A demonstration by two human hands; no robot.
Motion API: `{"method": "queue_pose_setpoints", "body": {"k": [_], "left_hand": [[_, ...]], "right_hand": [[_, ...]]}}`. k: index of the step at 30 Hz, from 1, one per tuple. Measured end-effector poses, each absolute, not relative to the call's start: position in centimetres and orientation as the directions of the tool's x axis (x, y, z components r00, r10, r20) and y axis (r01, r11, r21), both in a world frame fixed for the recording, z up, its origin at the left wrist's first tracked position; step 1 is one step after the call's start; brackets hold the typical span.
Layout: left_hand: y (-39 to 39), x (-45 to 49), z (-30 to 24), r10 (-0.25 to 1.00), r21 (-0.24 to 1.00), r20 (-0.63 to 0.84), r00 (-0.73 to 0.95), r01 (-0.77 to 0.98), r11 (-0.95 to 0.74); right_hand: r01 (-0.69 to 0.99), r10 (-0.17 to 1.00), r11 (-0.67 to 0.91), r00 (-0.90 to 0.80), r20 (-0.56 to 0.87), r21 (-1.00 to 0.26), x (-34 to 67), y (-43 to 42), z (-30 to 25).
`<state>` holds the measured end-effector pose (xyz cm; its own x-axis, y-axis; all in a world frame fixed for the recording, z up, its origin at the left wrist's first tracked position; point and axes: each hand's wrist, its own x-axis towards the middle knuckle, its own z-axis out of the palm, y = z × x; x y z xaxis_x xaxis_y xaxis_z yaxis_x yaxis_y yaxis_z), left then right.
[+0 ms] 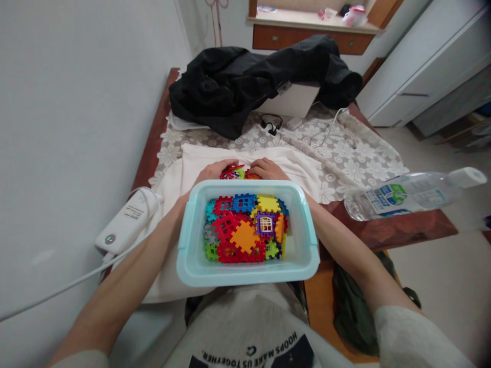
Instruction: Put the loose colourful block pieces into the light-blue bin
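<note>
A light blue plastic bin (247, 276) stands nearest my body, filled with interlocking plastic building blocks (245, 236) in red, orange, yellow, blue, purple, green and grey. Just beyond its far rim, my left hand (214, 171) curls around the left side of a small cluster of red and green blocks (232, 173). My right hand (268, 168) bends its fingers over an orange block (252, 175) at the right of that cluster. The bin's rim hides the lower part of both hands and of these blocks. Beneath lies a white cloth (195, 156).
A clear water bottle (406, 197) appears at the right. On the left is a white power bank (128, 220) with a cable. Farther back lie a black jacket (245, 76), a silver laptop (293, 99) and black earphones (271, 124) on a floral tablecloth (353, 153).
</note>
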<state>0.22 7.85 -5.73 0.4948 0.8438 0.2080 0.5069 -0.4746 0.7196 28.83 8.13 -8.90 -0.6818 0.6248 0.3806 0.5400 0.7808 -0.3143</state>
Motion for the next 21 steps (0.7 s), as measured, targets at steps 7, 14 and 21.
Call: {"method": "queue_pose_setpoints", "body": {"k": [7, 14, 21], "left_hand": [[7.2, 0.7, -5.2, 0.884, 0.74, 0.248, 0.396, 0.511, -0.437], [7.7, 0.3, -6.6, 0.895, 0.791, 0.314, 0.316, 0.435, -0.431], [8.7, 0.4, -7.4, 0.868, 0.832, 0.497, 0.0, 0.286, -0.476]], "right_hand": [[0.575, 0.687, 0.727, -0.625, 0.371, -0.375, 28.9, 7.9, -8.9], [0.573, 0.668, 0.744, -0.64, 0.38, -0.342, 28.9, 8.4, -9.2], [0.547, 0.653, 0.755, -0.672, 0.35, -0.362, 29.3, 8.8, -9.6]]}}
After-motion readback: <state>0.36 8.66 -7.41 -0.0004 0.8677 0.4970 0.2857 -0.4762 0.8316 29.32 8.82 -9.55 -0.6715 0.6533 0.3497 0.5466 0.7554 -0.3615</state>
